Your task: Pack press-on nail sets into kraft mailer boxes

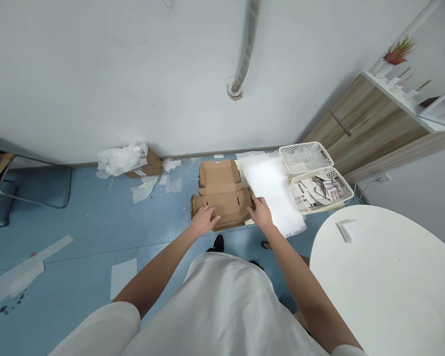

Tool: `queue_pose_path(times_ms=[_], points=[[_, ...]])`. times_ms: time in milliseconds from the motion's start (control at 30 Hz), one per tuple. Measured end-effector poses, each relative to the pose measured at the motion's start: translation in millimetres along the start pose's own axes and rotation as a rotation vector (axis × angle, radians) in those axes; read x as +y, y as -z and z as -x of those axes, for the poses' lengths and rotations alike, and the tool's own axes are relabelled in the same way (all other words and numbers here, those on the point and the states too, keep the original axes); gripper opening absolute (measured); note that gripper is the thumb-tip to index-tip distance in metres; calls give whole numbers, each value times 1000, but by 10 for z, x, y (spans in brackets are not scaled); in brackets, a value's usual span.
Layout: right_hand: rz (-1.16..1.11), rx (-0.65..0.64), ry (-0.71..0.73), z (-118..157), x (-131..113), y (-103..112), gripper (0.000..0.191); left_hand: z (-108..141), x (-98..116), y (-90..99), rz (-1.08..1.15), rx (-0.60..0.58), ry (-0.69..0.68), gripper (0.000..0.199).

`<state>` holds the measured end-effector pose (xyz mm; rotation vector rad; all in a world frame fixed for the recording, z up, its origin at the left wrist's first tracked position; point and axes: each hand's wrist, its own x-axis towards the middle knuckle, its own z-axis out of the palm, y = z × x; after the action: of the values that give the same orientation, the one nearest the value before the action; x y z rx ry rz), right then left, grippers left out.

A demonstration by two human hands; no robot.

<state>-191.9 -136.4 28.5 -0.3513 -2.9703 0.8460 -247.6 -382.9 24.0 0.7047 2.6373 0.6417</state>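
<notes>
A brown cardboard box (226, 203) lies with its lid (219, 174) folded back toward the wall. Two dark slots show in its near part. My left hand (203, 220) rests on the box's near left corner, its thumb stretched over the cardboard and fingers spread. At the right end, my right hand (260, 211) grips the side flap between thumb and fingers. Right beside the box lies a stack of thin white sheets (272, 190).
Two white baskets, an upper one (306, 157) and a lower one with printed cards (321, 190), stand right of the sheets. A round white table (385, 277) is at lower right. Paper scraps (144, 189) and a small carton (153, 163) lie on the floor, left.
</notes>
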Motion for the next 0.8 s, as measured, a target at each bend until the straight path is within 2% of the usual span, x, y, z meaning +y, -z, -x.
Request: queue_pose_path(times_ms=[67, 167, 233, 333, 400, 467, 633, 733, 800], points=[[111, 5, 8, -60, -69, -76, 40, -13, -141, 20, 61, -55, 19, 49], [311, -3, 65, -65, -140, -126, 39, -17, -201, 26, 98, -95, 27, 56], [410, -11, 90, -57, -182, -127, 41, -23, -153, 21, 45, -115, -4, 60], [413, -18, 61, -82, -263, -109, 42, -54, 0, 19, -91, -153, -31, 58], [313, -2, 27, -125, -337, -94, 40, -84, 107, 30, -156, -165, -35, 53], [118, 35, -21, -174, -409, -74, 37, -110, 178, 50, -192, -168, -47, 51], [-455, 113, -176, -237, -401, 15, 32, -115, 156, 107, -165, -172, -143, 51], [-563, 185, -242, -159, -290, 78, 32, -122, 115, 101, -162, -213, -203, 37], [-491, 252, -234, -46, -268, 102, 34, -143, 113, 74, -205, -236, -194, 33]])
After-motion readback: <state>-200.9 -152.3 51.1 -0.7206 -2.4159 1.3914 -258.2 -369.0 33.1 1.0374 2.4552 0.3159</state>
